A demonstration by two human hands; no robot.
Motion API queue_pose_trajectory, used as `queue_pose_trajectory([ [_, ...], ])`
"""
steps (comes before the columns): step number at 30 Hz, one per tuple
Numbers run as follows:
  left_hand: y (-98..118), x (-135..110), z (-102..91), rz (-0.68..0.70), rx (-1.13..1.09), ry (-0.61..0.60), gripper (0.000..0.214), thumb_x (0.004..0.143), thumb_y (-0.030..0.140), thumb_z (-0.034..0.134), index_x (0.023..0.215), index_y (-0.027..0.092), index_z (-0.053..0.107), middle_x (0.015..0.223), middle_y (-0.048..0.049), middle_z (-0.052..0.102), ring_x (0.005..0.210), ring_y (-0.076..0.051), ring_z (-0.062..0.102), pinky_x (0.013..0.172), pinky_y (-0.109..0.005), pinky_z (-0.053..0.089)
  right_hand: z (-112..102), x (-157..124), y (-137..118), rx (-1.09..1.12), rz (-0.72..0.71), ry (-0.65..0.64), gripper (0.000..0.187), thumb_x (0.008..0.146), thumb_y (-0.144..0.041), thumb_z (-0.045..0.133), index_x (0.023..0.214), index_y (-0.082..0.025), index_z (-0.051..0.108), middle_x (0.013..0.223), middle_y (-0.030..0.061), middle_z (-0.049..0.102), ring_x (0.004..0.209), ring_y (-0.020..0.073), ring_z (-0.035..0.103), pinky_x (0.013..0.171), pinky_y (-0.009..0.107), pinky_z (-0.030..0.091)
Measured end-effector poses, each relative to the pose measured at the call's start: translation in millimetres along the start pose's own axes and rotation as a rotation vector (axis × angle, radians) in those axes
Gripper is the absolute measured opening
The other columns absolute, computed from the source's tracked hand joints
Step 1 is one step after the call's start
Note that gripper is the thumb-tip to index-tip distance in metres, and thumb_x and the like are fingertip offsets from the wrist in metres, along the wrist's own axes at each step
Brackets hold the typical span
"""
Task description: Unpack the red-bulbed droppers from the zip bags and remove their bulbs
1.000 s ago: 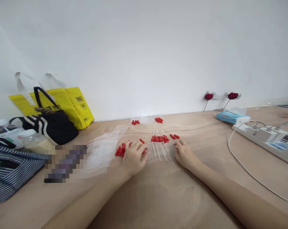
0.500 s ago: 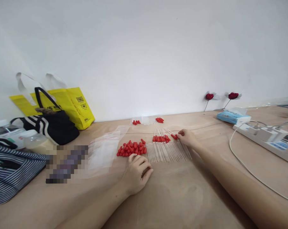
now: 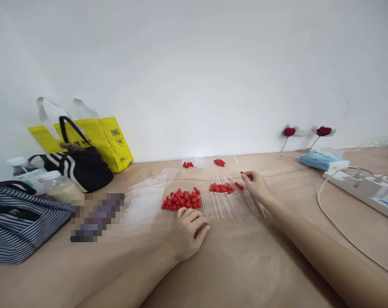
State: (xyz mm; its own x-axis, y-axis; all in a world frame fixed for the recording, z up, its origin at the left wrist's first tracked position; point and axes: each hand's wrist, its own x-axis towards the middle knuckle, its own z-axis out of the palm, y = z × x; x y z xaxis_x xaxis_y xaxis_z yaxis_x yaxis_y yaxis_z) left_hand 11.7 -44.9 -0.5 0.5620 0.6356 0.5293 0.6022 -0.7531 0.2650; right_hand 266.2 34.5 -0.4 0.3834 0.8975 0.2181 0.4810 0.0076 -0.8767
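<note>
My left hand (image 3: 190,233) rests on the table with fingers loosely bent and apart, nothing visible in it. Its fingertips are at the near edge of a pile of red rubber dropper bulbs (image 3: 181,200). To the right lies a fanned row of thin clear tubes (image 3: 229,205). Beyond that row, several tubes fitted with red bulbs (image 3: 220,188) lie side by side. One more bulb (image 3: 239,185) sits just left of my right hand (image 3: 254,183). That hand pinches another red bulb (image 3: 241,173), partly hidden by the fingers; whether a tube is attached is unclear.
Clear plastic bags (image 3: 145,199) lie left of the pile. Small red bulb groups (image 3: 219,162) sit near the wall. Striped (image 3: 23,222), black (image 3: 87,169) and yellow (image 3: 121,149) bags stand left. A tissue pack (image 3: 324,160), power strip (image 3: 354,184) and cable (image 3: 322,209) are right.
My right hand has let go of one red bulb, which now lies beside it, and has another between its fingers. The left hand stays by the pile. The view has turned slightly left.
</note>
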Motion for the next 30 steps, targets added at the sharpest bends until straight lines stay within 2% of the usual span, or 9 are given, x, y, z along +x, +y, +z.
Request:
queue_pose_trajectory([
  [4,3,6,5.4,-0.094,-0.145,0.049,0.022,0.084,0.025,0.043,0.096,0.018,0.061,0.084,-0.0046,0.064,0.081,-0.016,0.055,0.076,-0.033,0.042,15,-59,-24,0.204,-0.068,-0.203,0.035,0.070,-0.051,0.050,0.067,-0.016,0.055,0.061,0.0009,0.058,0.052,0.0104,0.050,0.049,0.022,0.038],
  [8,8,9,11.8,-0.136,-0.203,0.087,0.030,0.085,0.032,0.042,0.105,0.016,0.057,0.089,-0.0067,0.064,0.084,-0.017,0.055,0.073,-0.031,0.046,32,-108,-39,0.602,0.004,-0.476,0.037,0.061,-0.051,0.062,0.072,-0.016,0.057,0.062,-0.0008,0.057,0.054,0.0088,0.049,0.053,0.021,0.038],
  [12,6,7,14.9,-0.104,-0.122,0.111,0.023,0.085,0.030,0.043,0.092,0.018,0.062,0.079,-0.0042,0.065,0.074,-0.016,0.056,0.068,-0.030,0.044,38,-118,-39,0.534,-0.016,-0.572,0.038,0.067,-0.053,0.056,0.064,-0.015,0.059,0.052,-0.0034,0.050,0.050,0.0085,0.045,0.051,0.021,0.035],
  [15,1,7,13.0,-0.093,-0.047,0.129,0.018,0.084,0.025,0.046,0.087,0.019,0.063,0.076,-0.0025,0.066,0.071,-0.015,0.057,0.069,-0.031,0.042,30,-114,-32,0.242,-0.210,-0.476,0.039,0.079,-0.045,0.045,0.059,-0.015,0.060,0.048,-0.0031,0.047,0.047,0.0089,0.041,0.047,0.021,0.030],
  [19,-4,11,7.5,-0.043,0.129,0.208,0.014,0.080,0.025,0.051,0.083,0.020,0.064,0.073,-0.0016,0.066,0.072,-0.016,0.056,0.068,-0.033,0.036,14,-111,-23,-0.225,-0.757,-0.037,0.027,0.082,-0.030,0.047,0.060,-0.018,0.059,0.053,0.0004,0.052,0.054,0.0122,0.046,0.054,0.024,0.033],
  [21,-5,12,5.3,0.001,0.202,0.225,0.014,0.081,0.025,0.051,0.083,0.022,0.064,0.072,-0.0008,0.066,0.072,-0.015,0.055,0.068,-0.033,0.033,10,-109,-21,-0.382,-0.999,0.108,0.022,0.082,-0.027,0.048,0.066,-0.020,0.061,0.058,0.0020,0.056,0.059,0.0131,0.048,0.060,0.026,0.034],
  [23,-5,12,4.0,0.055,0.248,0.224,0.014,0.081,0.024,0.050,0.083,0.023,0.064,0.072,-0.0001,0.066,0.071,-0.014,0.055,0.069,-0.033,0.032,11,-107,-20,-0.469,-1.138,0.142,0.015,0.083,-0.026,0.049,0.081,-0.021,0.063,0.074,0.0037,0.063,0.070,0.0144,0.053,0.070,0.029,0.036],
  [26,-4,11,4.2,0.123,0.275,0.223,0.014,0.082,0.023,0.050,0.083,0.023,0.064,0.072,0.0006,0.066,0.071,-0.014,0.055,0.073,-0.034,0.032,17,-101,-16,-0.518,-1.199,0.102,0.022,0.084,-0.022,0.048,0.103,-0.022,0.058,0.093,0.0046,0.065,0.090,0.0175,0.054,0.088,0.038,0.031],
  [30,-3,10,7.7,0.162,0.273,0.220,0.013,0.082,0.023,0.050,0.086,0.022,0.063,0.074,0.0004,0.066,0.072,-0.015,0.055,0.077,-0.035,0.033,26,-95,-8,-0.487,-1.205,0.041,0.021,0.083,-0.016,0.047,0.100,-0.021,0.059,0.081,0.0017,0.068,0.095,0.0180,0.054,0.098,0.045,0.023],
])
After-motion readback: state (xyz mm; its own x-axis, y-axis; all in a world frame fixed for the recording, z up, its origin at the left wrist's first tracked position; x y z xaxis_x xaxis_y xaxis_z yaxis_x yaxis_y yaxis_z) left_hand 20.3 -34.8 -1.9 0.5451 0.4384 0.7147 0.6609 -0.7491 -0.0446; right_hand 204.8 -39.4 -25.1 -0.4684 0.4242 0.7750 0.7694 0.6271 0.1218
